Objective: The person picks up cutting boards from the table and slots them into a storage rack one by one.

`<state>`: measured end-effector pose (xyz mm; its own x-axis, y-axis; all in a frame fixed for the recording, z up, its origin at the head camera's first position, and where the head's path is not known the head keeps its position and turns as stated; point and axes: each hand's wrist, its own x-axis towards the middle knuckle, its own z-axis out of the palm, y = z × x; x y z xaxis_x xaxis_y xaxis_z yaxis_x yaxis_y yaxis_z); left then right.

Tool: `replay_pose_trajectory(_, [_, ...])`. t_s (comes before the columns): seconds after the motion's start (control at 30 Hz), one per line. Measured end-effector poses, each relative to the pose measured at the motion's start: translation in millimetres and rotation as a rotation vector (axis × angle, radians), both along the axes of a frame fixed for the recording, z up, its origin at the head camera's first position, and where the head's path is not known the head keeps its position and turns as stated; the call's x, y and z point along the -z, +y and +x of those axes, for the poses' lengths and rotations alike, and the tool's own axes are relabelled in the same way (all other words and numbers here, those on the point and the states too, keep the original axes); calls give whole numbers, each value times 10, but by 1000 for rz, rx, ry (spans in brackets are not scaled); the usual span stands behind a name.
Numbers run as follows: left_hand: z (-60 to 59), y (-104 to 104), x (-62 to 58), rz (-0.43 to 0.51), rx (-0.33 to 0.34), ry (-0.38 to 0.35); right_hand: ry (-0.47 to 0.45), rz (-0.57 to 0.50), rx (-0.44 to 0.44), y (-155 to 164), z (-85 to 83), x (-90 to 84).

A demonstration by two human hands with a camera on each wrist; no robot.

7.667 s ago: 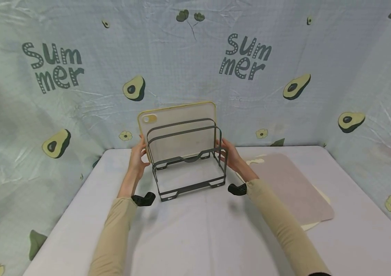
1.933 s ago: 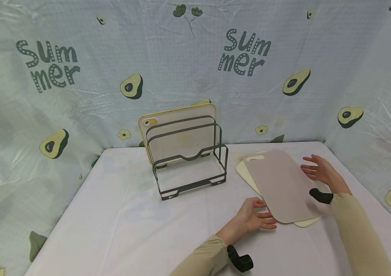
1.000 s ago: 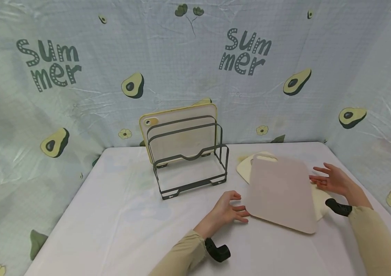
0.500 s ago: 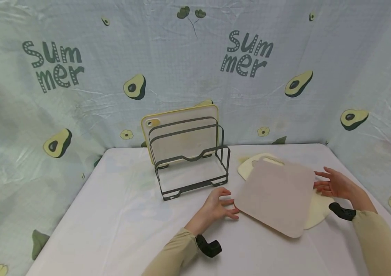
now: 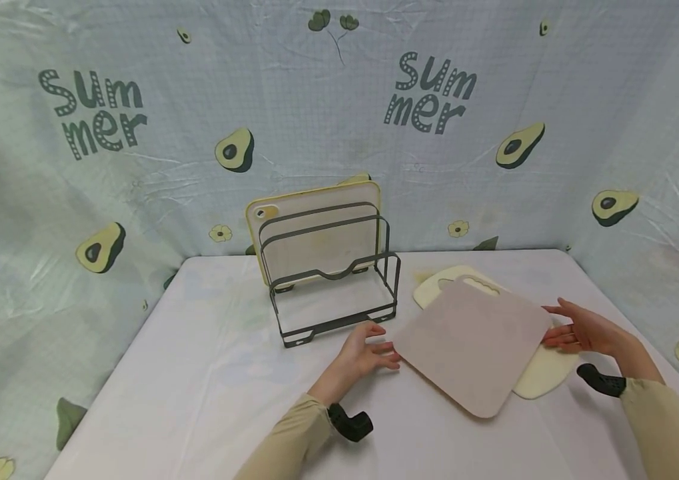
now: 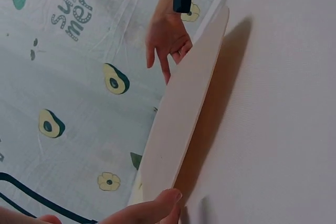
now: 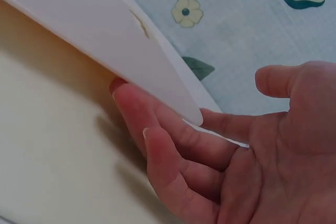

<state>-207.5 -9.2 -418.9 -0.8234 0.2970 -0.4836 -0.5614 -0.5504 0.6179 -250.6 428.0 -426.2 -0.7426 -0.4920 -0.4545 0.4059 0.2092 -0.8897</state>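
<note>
A thin pinkish-beige cutting board [image 5: 474,343] with a handle slot at its far edge is turned diagonally over a cream cutting board [image 5: 546,373]. My left hand [image 5: 351,360] has its fingertips at the pink board's left corner, thumb apart from it. At the right corner is my right hand [image 5: 594,337]. In the right wrist view the pink board's corner [image 7: 110,35] rests between the index and middle fingers, thumb free. The left wrist view shows the pink board [image 6: 181,98] tilted, its near edge raised and a shadow below.
Left of the boards stands a dark metal rack [image 5: 339,324]. A yellow-rimmed cutting board [image 5: 315,253] stands upright in its rear slot. A patterned cloth [image 5: 315,120] hangs behind the white table [image 5: 225,400].
Earlier both hands were at the yellow-rimmed board in the rack, then moved right to the pink board. The pink board has since turned clockwise and shifted left over the cream one.
</note>
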Motion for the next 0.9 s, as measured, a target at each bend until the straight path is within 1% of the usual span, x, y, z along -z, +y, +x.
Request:
replay_pose_trajectory(0.1, [-1, -16, -6, -6, 5, 5, 29, 71, 53, -17, 22, 4])
replay_pose_trajectory(0.2, [-9, -39, -1, -1, 13, 15, 59, 158, 130, -52, 31, -1])
replay_pose_trajectory(0.3, [-21, -64, 6, 0, 21, 25, 86, 211, 180, -86, 35, -26])
replay_pose_trajectory(0.37, [-28, -79, 6, -9, 32, 33, 103, 229, 195, -103, 42, -51])
replay_pose_trajectory(0.5, [-43, -111, 10, -46, 52, 57, 133, 287, 192, -141, 60, -97])
replay_pose_trajectory(0.77, [-73, -117, 34, -96, 40, 41, 175, 461, 126, -237, 98, -136])
replay_pose_trajectory(0.9, [-80, -134, 46, -111, 71, 42, 188, 520, 114, -300, 114, -158])
